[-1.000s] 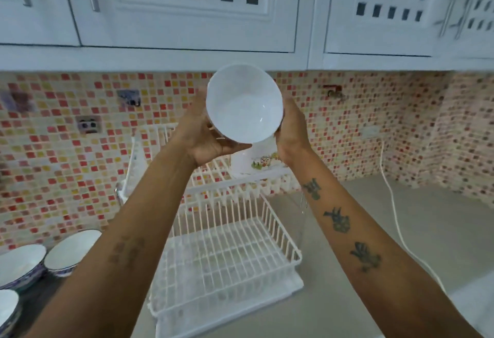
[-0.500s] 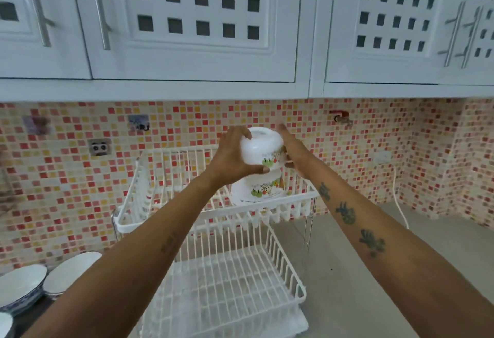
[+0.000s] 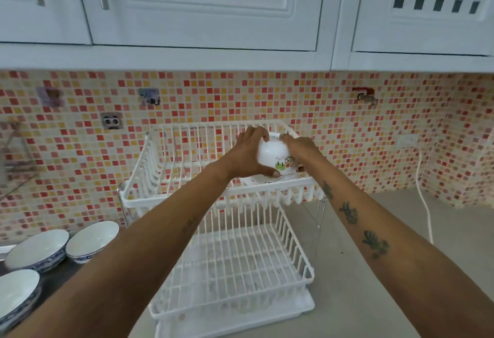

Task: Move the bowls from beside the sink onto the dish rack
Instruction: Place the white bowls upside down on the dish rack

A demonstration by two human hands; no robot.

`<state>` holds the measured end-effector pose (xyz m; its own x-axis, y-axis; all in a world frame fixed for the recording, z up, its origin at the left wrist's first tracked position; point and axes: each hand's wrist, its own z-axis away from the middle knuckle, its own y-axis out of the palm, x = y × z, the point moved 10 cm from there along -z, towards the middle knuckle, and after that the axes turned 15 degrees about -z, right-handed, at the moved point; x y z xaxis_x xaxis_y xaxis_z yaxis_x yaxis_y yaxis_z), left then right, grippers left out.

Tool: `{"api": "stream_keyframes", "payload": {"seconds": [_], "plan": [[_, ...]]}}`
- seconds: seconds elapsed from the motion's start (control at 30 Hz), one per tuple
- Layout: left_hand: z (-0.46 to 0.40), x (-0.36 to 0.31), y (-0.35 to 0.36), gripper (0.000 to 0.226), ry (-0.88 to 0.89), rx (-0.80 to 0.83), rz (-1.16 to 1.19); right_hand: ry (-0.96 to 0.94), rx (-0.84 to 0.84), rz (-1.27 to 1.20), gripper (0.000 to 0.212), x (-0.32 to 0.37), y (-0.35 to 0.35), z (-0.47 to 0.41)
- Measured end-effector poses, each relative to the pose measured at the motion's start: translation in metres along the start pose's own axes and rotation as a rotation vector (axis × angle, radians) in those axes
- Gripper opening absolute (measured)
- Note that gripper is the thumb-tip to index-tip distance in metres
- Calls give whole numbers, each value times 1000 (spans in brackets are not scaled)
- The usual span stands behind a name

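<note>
Up on the top tier of the white wire dish rack (image 3: 187, 198), both hands clasp one small white bowl (image 3: 272, 154) turned upside down, its base facing up and a little cartoon print showing on the near side. From the left side, the left hand (image 3: 247, 157) wraps it, fingers curled over the upturned base and thumb pressed along the lower rim. The right hand (image 3: 300, 148) closes on the opposite side, fingertips meeting the base from the right. This bowl sits at the right end of the upper tier, seemingly atop another white piece lying in the rack beneath it, though that lower piece is mostly hidden. The lower tier of the rack stands on a grey counter (image 3: 374, 297). Well apart, at the lower left, three blue-patterned bowls (image 3: 40, 249) rest upright on a dark surface, two side by side and touching, a third nearer the edge of view. Behind everything runs a red and yellow mosaic wall (image 3: 267, 97).
</note>
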<state>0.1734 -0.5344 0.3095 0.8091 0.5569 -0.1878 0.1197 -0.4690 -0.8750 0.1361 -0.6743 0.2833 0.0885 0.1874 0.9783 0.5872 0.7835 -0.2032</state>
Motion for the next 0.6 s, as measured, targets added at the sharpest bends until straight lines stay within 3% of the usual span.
{"api": "stream_keyframes", "payload": {"seconds": [0.3, 0.47, 0.6], "plan": [[4, -4, 10, 87, 32, 66, -69, -48, -33, 121, 57, 5, -2, 2], [5, -1, 7, 113, -17, 65, -104, -402, -198, 190, 38, 42, -12, 21], [21, 10, -28, 121, -115, -73, 208, -647, -188, -7, 25, 79, -1, 53]]}}
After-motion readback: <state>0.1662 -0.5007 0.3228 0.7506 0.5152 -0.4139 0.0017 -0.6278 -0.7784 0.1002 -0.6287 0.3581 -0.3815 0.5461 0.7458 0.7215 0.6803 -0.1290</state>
